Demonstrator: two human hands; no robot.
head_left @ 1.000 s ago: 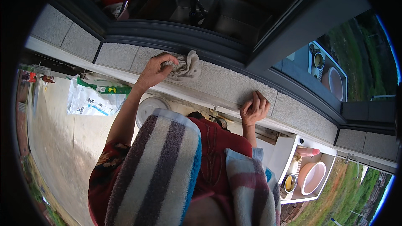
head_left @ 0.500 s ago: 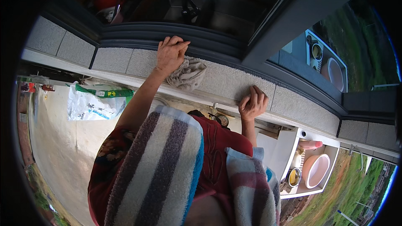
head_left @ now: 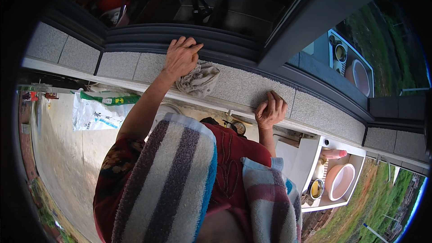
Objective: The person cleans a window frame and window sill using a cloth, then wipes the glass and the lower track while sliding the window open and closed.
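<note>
My left hand (head_left: 181, 57) reaches over the tiled sill (head_left: 238, 81) to the dark window track (head_left: 157, 38). Its fingers are bent but apart, index fingertip on the track, and no object shows in it. Right beside that hand a crumpled, greyish-white rag (head_left: 199, 80) lies on the sill, near its front edge. Farther right, my right hand (head_left: 271, 109) rests at the sill's edge with fingers curled in, and nothing shows in it. A striped towel (head_left: 168, 180) hangs over my shoulders.
Beyond the window opening are a sink (head_left: 243, 18) and a faucet (head_left: 196, 0). A white outdoor basin (head_left: 310, 153) at the right holds a pink tub (head_left: 340, 182) and a metal cup (head_left: 317, 189). A white-and-green sack (head_left: 103, 110) lies lower left.
My left hand and the rag appear shifted very slightly left, along with the whole view. Both hands keep nearly the same pose.
</note>
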